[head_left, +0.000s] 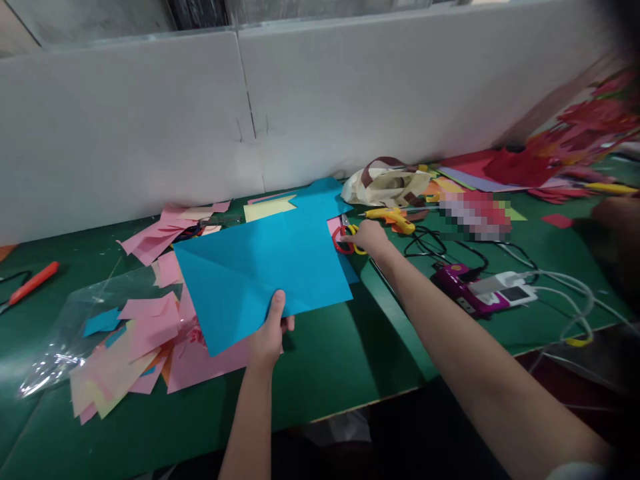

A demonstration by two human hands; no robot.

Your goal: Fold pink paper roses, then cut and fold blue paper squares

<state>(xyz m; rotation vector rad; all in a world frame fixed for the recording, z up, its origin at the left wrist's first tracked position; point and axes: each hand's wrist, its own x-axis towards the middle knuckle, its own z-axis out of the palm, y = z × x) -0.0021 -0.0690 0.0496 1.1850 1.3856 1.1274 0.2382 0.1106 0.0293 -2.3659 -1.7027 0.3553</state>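
My left hand point(269, 333) holds a sheet of blue paper point(265, 267) by its near edge, thumb on top and fingers underneath. The sheet is tilted above the table, and its far right part overlaps more blue paper point(327, 193). At the right edge of the sheet, my right hand point(371, 239) is closed at the handles of a pair of scissors point(344, 241) with red and yellow grips. An extended finger touches the red loop, while the other fingers are partly hidden. Just beyond this hand lies a yellow glue gun point(393, 218).
Pink and cream paper scraps point(145, 327) and a clear plastic bag point(65, 347) lie left on the green table point(320, 373). A cloth bag point(385, 183) rests by the wall. To the right are a purple power strip point(465, 293), tangled cables and red paper point(520, 167). Another person's hand point(615, 220) is at far right.
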